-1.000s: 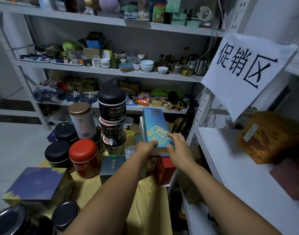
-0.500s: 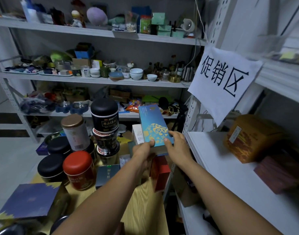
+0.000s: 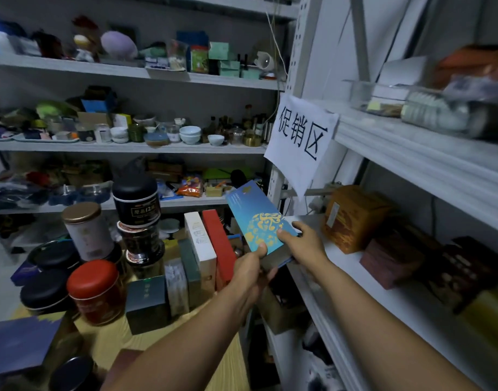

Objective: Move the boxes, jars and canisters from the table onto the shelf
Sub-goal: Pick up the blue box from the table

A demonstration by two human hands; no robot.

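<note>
Blue box (image 3: pixel 258 221), gold-printed, is best kept in both hands, swung rightward over the lip of the shelf (image 3: pixel 344 263) and lowered flat onto bare board short of the brown box (image 3: pixel 352 218) (no need to crowd it). It hangs tilted at frame centre, between counter (image 3: pixel 228 368) and shelf. The left hand (image 3: pixel 249 275) pinches the near lower corner, thumb on its face, and the right hand (image 3: pixel 305 246) has its fingers (image 3: pixel 287 235) curled over the lower right edge.
</note>
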